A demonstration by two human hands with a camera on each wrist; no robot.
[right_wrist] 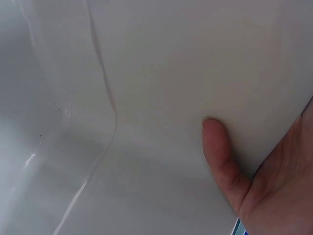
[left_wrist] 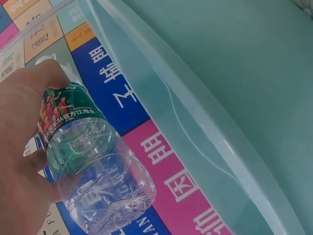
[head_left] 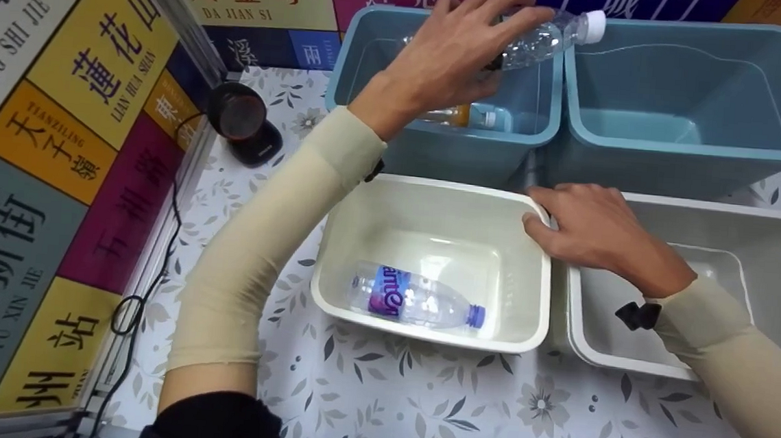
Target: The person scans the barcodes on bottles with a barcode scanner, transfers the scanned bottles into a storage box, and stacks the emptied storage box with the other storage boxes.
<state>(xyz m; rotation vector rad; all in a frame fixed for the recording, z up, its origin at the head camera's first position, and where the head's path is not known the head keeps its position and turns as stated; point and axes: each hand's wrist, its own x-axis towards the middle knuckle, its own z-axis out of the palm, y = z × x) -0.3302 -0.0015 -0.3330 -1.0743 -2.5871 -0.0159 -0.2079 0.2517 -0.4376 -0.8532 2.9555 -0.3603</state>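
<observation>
My left hand (head_left: pixel 443 54) grips a clear plastic bottle (head_left: pixel 543 44) with a white cap, held above the left blue bin (head_left: pixel 450 158). A green label with red figures shows on this bottle in the left wrist view. Down in that bin lies a bottle with an orange label (head_left: pixel 463 116), partly hidden by my arm. My right hand (head_left: pixel 589 226) holds the far right corner of the left white bin (head_left: pixel 424 333); its thumb (right_wrist: pixel 220 152) presses the inner wall. On that bin's floor a clear bottle (head_left: pixel 433 303) with a purple-and-blue label and blue cap lies sideways.
A second blue bin (head_left: pixel 682 74) stands at the back right, and another white bin (head_left: pixel 655 361) sits under my right forearm. At the left are a small black device (head_left: pixel 242 123) and its cable (head_left: pixel 174 217). Lettered panels rise behind and left of the flowered tabletop (head_left: pixel 487 404).
</observation>
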